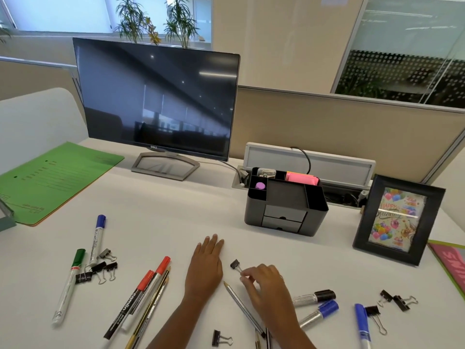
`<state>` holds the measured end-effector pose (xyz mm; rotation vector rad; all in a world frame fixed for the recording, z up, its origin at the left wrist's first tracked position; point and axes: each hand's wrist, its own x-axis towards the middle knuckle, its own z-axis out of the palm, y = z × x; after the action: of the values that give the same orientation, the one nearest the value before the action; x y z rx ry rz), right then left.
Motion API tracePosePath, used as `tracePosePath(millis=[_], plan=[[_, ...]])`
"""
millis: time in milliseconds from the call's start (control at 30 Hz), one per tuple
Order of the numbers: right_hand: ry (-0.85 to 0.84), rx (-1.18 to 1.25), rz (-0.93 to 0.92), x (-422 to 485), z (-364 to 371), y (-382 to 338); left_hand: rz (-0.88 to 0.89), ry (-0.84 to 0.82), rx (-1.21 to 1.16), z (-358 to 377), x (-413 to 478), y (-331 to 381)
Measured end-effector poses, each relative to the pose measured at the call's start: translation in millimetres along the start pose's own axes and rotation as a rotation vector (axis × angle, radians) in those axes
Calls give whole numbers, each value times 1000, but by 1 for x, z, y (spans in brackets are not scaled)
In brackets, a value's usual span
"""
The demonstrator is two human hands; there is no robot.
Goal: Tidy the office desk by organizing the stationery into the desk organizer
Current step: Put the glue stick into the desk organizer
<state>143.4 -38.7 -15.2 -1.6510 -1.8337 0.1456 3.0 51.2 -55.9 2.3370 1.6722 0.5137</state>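
The black desk organizer [286, 205] stands right of centre, with pink sticky notes [300, 178] and a purple item [260, 185] in its compartments. My right hand [266, 285] pinches the wire handle of a small black binder clip [235, 264] on the desk. My left hand [206, 263] rests flat on the white desk, fingers together, holding nothing. A silver pencil [241, 304] lies between my hands. Markers with red caps [151, 280], a green-capped marker [70, 283] and a blue-capped marker [97, 238] lie to the left, beside several binder clips [100, 268].
A dark monitor [158, 99] stands behind. A green folder [52, 177] lies far left. A black photo frame [397, 217] stands at right. More markers [317, 304] and clips [397, 299] lie bottom right, one clip [220, 338] near the front edge.
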Motion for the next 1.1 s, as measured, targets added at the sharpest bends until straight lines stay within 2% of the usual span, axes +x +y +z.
tracePosePath(millis=[100,167,333,467,533,667,833,967,1100], plan=[[-254,-46,70,-10,12,-6,-5,6,-6,-1,-4,-1],[-323,-84,105,-12,15,-9,-7,9,-12,-1,-9,-1],[-335,-161,77,-10,21,-13,-2,7,-15,-2,-17,0],[-321,-117,53,-5,18,-14,-5,6,-12,-2,-17,0],[-252,-26,56,2,9,-15,-6,10,-4,-2,-17,1],[0,238,102,37,-28,-17,-12,27,-7,-1,-16,1],[293,426,107,91,-72,-8,-17,36,5,0,-15,2],[485,409,105,122,-83,5,-17,34,13,-1,-14,3],[490,347,132,142,-74,17,-13,32,15,-1,-14,3]])
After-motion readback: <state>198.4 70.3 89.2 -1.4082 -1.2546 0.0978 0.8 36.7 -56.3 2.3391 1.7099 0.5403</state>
